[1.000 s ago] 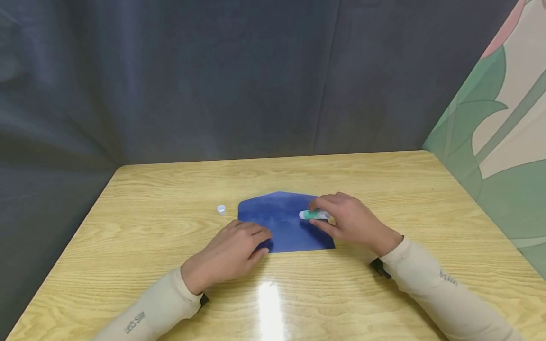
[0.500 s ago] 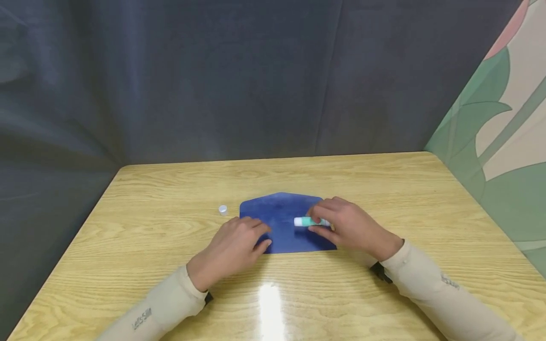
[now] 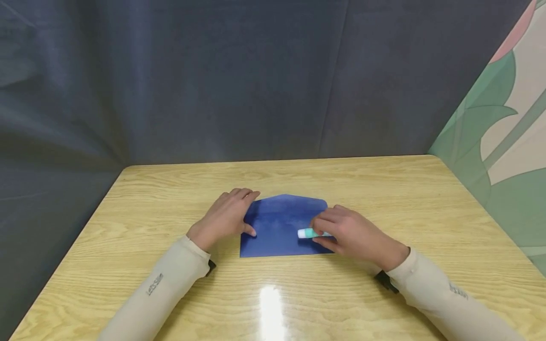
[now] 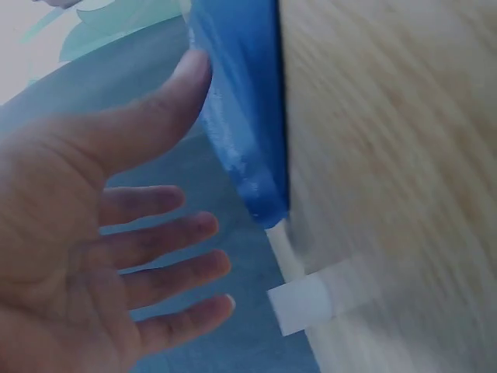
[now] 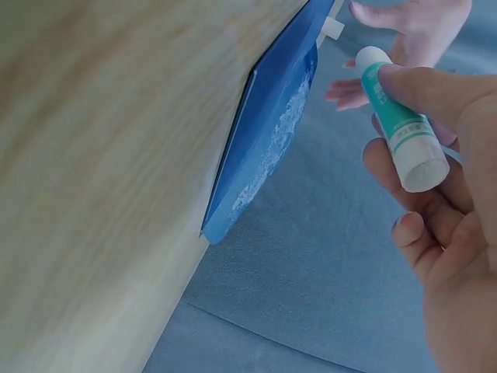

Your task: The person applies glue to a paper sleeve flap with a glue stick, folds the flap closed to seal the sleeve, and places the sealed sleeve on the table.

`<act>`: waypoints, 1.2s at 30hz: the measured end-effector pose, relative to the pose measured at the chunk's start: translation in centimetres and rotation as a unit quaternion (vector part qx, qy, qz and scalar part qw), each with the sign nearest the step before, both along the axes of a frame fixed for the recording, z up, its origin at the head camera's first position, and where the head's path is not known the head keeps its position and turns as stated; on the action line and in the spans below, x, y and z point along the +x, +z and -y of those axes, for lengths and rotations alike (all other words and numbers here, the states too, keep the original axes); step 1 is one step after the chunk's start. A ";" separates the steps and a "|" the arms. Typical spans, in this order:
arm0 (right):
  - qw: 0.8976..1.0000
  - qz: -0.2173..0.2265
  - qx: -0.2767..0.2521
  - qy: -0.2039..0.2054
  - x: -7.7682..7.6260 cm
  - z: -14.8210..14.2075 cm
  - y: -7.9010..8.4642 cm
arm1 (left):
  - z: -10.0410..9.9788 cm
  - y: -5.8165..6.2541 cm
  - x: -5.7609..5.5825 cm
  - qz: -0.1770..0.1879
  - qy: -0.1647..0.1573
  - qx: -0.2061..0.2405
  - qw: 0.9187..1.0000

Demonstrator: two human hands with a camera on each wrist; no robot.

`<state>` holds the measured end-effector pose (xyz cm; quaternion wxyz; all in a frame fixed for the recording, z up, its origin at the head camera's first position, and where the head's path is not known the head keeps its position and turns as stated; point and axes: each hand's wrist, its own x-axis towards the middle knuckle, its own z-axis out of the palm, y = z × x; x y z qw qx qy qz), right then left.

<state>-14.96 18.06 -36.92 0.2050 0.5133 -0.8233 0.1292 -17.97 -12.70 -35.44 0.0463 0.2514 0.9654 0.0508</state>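
A blue envelope [image 3: 277,232] lies on the table with its flap unfolded away from me. Whitish smears [image 5: 272,148] mark the flap in the right wrist view. My right hand [image 3: 347,232] pinches a green-and-white glue stick [image 5: 396,116] between thumb and fingers, over the envelope's right part. Its white end points left. My left hand [image 3: 226,215] is spread over the envelope's left edge, fingers apart and holding nothing. A small white cap [image 4: 299,305] stands on the table near those fingers in the left wrist view; the hand hides it in the head view.
The wood-grain table [image 3: 179,284] carries all of this. A dark curtain [image 3: 230,80] hangs behind and to the left. On the right is a panel with a green leaf pattern [image 3: 503,142].
My left hand has moved forward and left from the envelope's near-left part, spreading its fingers and covering the cap in the head view. My right hand has lowered the glue stick slightly toward me.
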 end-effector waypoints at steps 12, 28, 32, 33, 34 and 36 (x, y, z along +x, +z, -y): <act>1.000 0.003 0.009 -0.009 0.2 -0.1 0.0 | -0.1 -0.9 -0.1 0.062 -0.002 -0.004 0.998; 1.000 0.005 0.002 -0.003 0.2 -0.1 -0.1 | -0.5 -1.1 0.3 0.035 -0.024 0.015 0.999; 1.000 0.018 -0.006 0.003 0.2 -0.2 -0.2 | -0.6 -1.2 0.3 0.041 -0.017 0.016 0.999; 1.000 0.021 -0.008 0.004 0.2 -0.2 -0.2 | -0.6 -1.2 0.3 0.040 -0.017 0.015 0.999; 1.000 0.024 -0.010 0.006 0.2 -0.2 -0.3 | -0.6 -1.2 0.3 0.038 -0.018 0.014 0.999; 0.999 0.029 -0.012 0.009 0.1 -0.2 -0.3 | -0.6 -1.3 0.3 0.029 -0.023 0.012 0.999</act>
